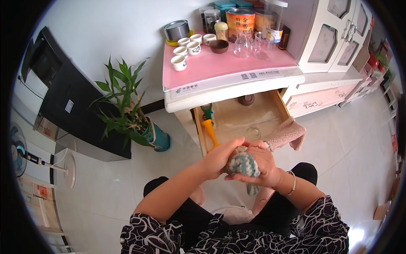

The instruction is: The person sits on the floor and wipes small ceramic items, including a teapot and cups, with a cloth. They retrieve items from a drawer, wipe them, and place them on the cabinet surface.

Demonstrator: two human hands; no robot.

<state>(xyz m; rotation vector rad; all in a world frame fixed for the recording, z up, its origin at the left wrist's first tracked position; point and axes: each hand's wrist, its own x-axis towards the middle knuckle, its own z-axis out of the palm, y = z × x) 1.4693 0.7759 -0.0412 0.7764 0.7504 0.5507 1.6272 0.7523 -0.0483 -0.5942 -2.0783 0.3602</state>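
Note:
In front of my lap, my left hand (pixel 217 160) and my right hand (pixel 265 162) are closed together around a bunched teal-and-white striped cloth (pixel 243 165). One end of the cloth dangles below my right palm. A small brownish patch shows between the hands, but what the cloth wraps there is mostly hidden. Just beyond my fingers is a pulled-out wooden drawer (pixel 234 119). A pink cloth (pixel 287 133) drapes over its front right corner. Inside lie a small brown cup (pixel 246 99) at the back, an orange plastic tool (pixel 210 131) and a green-handled item (pixel 206 110) along the left.
Above the drawer, the pink cabinet top (pixel 206 68) bears several white cups (pixel 179 63), a brown bowl (pixel 219 46), a glass flask (pixel 243 47), a clear glass (pixel 264 47) and tins (pixel 240 25). A potted plant (pixel 160 136) stands left, with a fan (pixel 19 149) beyond.

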